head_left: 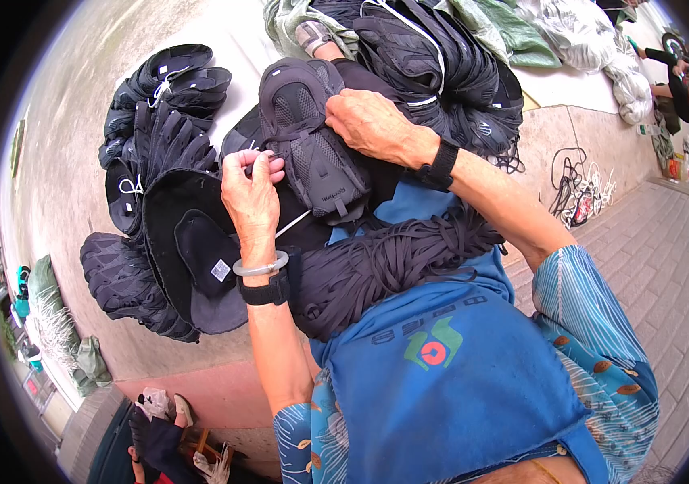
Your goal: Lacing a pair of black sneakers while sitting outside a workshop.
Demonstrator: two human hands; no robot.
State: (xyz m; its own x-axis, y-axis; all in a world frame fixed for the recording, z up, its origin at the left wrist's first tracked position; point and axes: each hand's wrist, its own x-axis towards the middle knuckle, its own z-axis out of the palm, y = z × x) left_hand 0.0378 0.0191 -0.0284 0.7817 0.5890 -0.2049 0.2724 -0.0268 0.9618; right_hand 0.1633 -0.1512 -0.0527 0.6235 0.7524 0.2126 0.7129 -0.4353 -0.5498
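Note:
A black mesh shoe upper (312, 165) lies across my lap, its heel end toward me. My left hand (252, 189) is beside its left edge, thumb and fingers pinched on a thin black shoelace (292, 135). The lace crosses the upper toward my right hand (370, 125), whose curled fingers meet it at the right edge; the fingertips are partly hidden. A thick bundle of black laces (393, 262) rests over my blue apron (449, 379). From under the upper a short white cord (294, 223) sticks out.
Stacks of black shoe uppers stand at the left (171, 121) and the far right (417, 56). A large black upper (191, 250) lies beside my left forearm. Loose black and white cords (582, 185) are on the ground at the right. Other people sit at the lower left and far right.

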